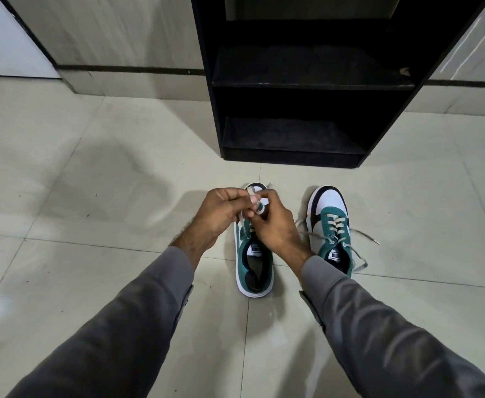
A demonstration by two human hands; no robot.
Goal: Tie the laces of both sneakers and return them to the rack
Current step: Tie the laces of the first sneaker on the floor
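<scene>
Grey lace (pixel 251 193) pinched in both grips | hands hide left sneaker (pixel 254 268) toe; knot unclear

Two sneakers stand side by side on the floor (pixel 92 268), toes toward the rack (pixel 307 81). The left sneaker (pixel 254 271) lies directly before the person; the right sneaker (pixel 329 225) lies beside it, slightly farther forward. The rack stands behind both. The left hand (pixel 221 214) and right hand (pixel 275 222) meet above the left sneaker's forepart, holding its lace (pixel 250 192).
</scene>
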